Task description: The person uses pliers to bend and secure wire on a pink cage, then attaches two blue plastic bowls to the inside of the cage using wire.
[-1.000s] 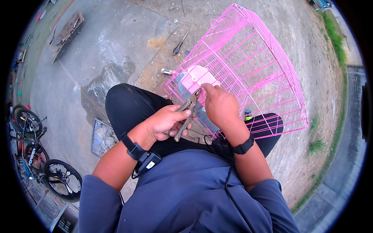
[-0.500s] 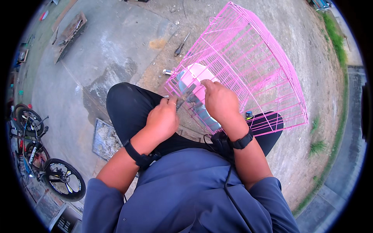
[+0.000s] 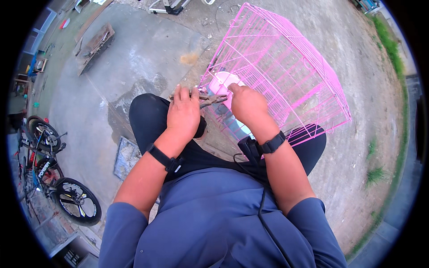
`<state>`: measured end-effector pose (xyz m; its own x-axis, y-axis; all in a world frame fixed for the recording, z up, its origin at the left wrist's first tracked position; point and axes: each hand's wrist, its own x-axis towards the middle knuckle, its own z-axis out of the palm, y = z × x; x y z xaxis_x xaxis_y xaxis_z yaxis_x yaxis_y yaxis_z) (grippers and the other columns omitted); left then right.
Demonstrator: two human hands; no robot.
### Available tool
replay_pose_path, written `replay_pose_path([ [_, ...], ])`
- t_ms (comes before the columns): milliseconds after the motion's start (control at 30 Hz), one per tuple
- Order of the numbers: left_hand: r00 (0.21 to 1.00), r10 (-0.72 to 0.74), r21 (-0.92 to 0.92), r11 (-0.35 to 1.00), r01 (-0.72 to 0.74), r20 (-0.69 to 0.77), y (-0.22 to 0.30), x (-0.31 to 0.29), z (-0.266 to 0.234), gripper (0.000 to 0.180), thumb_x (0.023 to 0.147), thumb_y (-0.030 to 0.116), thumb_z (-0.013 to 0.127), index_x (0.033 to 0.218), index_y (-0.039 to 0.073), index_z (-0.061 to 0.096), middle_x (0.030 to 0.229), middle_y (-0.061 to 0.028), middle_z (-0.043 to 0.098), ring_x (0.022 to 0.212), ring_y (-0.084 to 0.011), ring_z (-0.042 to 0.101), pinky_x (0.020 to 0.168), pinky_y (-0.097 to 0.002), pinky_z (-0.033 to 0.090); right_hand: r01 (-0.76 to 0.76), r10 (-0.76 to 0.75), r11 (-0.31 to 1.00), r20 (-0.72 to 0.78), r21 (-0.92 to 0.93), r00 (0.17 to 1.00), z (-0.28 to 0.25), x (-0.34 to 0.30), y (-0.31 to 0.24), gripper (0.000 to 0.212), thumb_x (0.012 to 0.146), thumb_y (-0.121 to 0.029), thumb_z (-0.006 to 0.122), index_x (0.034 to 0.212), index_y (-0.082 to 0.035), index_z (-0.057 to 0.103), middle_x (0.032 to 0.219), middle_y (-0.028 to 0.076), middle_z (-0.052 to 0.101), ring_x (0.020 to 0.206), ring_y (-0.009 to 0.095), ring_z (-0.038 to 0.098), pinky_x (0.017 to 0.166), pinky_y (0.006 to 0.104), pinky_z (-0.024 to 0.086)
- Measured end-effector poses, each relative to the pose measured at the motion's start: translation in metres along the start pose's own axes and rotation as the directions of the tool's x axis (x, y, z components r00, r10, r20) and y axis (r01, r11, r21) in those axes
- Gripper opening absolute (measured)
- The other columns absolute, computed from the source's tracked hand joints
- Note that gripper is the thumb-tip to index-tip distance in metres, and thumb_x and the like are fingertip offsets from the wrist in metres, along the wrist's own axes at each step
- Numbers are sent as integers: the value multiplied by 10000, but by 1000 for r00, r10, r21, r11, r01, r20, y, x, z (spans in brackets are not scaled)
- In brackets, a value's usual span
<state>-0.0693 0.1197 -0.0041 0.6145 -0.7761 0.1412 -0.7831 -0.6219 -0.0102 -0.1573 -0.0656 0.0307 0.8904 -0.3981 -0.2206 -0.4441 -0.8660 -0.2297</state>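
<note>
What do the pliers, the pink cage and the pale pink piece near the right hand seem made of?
The pliers: probably steel, dull and brownish, perhaps rusty.
The pink cage: likely metal wire, painted or coated, given its thin bars in even pink.
The pale pink piece: perhaps plastic; its surface looks smooth, but this is uncertain.

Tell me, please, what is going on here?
A person with knees apart is handling a pink wire cage in front of them. The left hand has a pair of worn pliers, their head pointing toward the right hand. That hand is at the cage's near side, its fingertips by a light-pink piece; whether they grip a wire is too small to tell.
</note>
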Motion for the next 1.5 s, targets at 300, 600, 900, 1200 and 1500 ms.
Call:
replay_pose_path([
  [300,985,-172,-17,985,172,0,14,2,3,520,827,8,614,1336,-56,527,1274,-227,523,1322,-426,482,1043,-435,495,-15,19,999,76,-52,997,-6,2,-4,270,925,-104,553,1183,-91,634,1071,145,732,995,302,736,770,433,601],
  [600,968,-250,-33,968,249,-26,29,1,5,507,790,16,640,1287,-38,552,1204,-190,534,1178,-379,548,917,-426,543,20,-18,999,57,-42,998,-4,4,-2,261,930,-112,553,1179,-80,622,1080,159,729,998,325,732,797,440,600],
  [900,960,-276,0,961,277,-45,30,-1,9,484,811,44,642,1284,-18,563,1184,-163,544,1166,-354,559,889,-421,549,8,-5,999,76,-40,997,-5,5,-2,253,935,-115,556,1178,-86,619,1105,167,726,1042,333,722,827,439,596],
  [1200,949,-308,-13,951,308,-71,31,-1,19,437,839,65,626,1265,-9,571,1173,-155,550,1141,-342,566,872,-433,542,-1,4,999,59,-49,998,-1,7,-1,356,924,-84,499,1248,-142,634,1095,173,734,1008,349,724,814,465,590],
  [1500,936,-337,-168,921,351,103,33,-7,16,403,838,51,626,1235,-4,582,1157,-193,554,1110,-387,585,884,-461,538,3,-1,999,36,-53,999,3,8,0,406,920,-76,476,1273,-178,649,1076,177,739,980,355,726,802,476,586],
])
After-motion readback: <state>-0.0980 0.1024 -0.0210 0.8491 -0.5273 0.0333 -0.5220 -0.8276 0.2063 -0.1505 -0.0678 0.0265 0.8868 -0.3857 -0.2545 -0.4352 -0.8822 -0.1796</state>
